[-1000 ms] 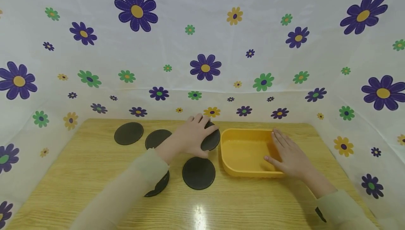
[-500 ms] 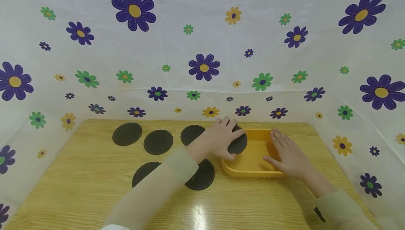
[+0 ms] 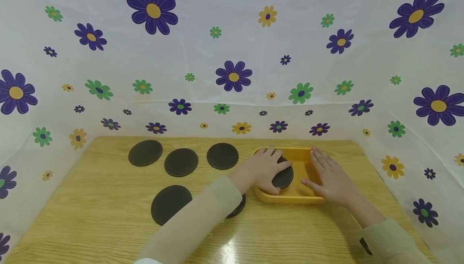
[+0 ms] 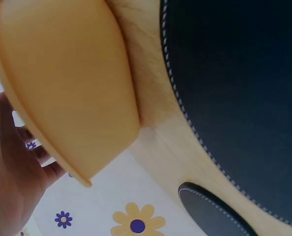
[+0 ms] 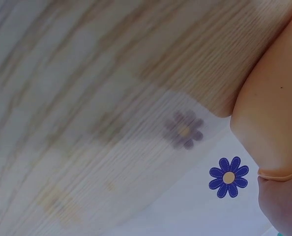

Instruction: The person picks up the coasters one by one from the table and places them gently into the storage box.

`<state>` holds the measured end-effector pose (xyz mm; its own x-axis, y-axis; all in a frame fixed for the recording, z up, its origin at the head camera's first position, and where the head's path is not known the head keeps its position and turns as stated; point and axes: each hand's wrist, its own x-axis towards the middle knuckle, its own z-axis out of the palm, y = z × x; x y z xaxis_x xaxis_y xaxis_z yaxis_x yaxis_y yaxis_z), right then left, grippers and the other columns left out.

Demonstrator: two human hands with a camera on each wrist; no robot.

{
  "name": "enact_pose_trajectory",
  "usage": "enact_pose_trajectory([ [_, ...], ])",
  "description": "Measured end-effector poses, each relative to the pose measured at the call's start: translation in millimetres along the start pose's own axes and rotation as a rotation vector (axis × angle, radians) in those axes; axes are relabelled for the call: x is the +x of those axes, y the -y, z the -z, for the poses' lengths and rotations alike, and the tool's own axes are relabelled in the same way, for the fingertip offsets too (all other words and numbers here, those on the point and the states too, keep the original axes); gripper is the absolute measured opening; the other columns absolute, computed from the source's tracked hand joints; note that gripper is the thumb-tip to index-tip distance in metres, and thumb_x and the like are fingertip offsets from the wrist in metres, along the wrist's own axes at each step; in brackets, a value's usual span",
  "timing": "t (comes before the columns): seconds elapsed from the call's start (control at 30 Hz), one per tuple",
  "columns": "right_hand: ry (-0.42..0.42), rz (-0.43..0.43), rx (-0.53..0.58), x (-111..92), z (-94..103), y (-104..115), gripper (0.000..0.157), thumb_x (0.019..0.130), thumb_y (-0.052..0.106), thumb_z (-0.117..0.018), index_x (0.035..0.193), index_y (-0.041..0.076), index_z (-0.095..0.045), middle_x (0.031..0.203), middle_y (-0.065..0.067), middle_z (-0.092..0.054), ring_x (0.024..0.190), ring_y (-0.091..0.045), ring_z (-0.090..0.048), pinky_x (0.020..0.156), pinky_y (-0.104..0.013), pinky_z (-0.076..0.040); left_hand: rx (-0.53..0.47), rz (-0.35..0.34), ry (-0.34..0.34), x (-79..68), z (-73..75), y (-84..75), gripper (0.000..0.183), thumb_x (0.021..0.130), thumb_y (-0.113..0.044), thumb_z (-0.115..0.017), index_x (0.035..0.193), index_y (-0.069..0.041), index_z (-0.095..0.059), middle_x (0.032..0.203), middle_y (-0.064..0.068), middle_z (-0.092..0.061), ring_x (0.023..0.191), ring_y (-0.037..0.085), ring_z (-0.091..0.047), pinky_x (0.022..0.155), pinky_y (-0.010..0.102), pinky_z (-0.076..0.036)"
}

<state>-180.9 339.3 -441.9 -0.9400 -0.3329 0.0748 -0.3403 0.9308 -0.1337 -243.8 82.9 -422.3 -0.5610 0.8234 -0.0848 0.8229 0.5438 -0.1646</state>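
In the head view my left hand grips a round black coaster by its edges, thumb at the front and fingers at the back. It holds the coaster inside the yellow tray, over its left half. My right hand rests over the tray's right side, fingers straight and together, thumb reaching inside. In the left wrist view, fingers of my left hand show beyond the tray wall; the coaster it holds is hidden there. The right wrist view shows only the tray's side and part of my right hand.
More black coasters lie flat on the wooden table: three in a back row, one in front, and another partly under my left forearm. White stitching edges a coaster. A flowered cloth surrounds the table.
My left hand has carried the coaster from the table rightward over the tray's left rim and down into the tray. My right hand has stayed at the tray's right side.
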Motion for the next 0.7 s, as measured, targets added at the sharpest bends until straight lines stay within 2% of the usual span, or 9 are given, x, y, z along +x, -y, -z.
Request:
enact_pose_trajectory([
  [0.33, 0.001, -0.002, 0.004, 0.2, -0.7, 0.2, 0.099, 0.101, 0.057, -0.060, 0.163, -0.012, -0.024, 0.173, -0.030, -0.019, 0.162, -0.047, -0.020, 0.131, -0.058, -0.021, 0.035, 0.038, 0.049, -0.2, -8.2, -3.1, 0.083, 0.094, -0.072, -0.062, 0.164, -0.035, -0.039, 0.161, 0.005, -0.044, 0.146, 0.024, -0.045, 0.123, 0.039, -0.040],
  [0.53, -0.001, -0.005, 0.001, 0.2, -2.1, -0.7, 0.099, 0.101, 0.057, -0.060, 0.163, -0.012, -0.025, 0.173, -0.030, -0.019, 0.161, -0.047, -0.021, 0.130, -0.058, -0.022, 0.093, 0.029, 0.025, 0.5, -9.9, -3.1, 0.082, 0.094, -0.074, -0.059, 0.164, -0.035, -0.040, 0.161, 0.004, -0.046, 0.147, 0.023, -0.046, 0.123, 0.040, -0.040],
  [0.7, -0.004, -0.008, 0.000, -0.2, -2.2, -1.1, 0.099, 0.101, 0.057, -0.059, 0.162, -0.012, -0.026, 0.173, -0.030, -0.020, 0.161, -0.047, -0.021, 0.130, -0.059, -0.022, 0.086, 0.018, -0.021, -4.3, -5.9, 0.4, 0.080, 0.094, -0.071, -0.061, 0.163, -0.034, -0.042, 0.158, 0.004, -0.048, 0.146, 0.023, -0.047, 0.122, 0.041, -0.042],
])
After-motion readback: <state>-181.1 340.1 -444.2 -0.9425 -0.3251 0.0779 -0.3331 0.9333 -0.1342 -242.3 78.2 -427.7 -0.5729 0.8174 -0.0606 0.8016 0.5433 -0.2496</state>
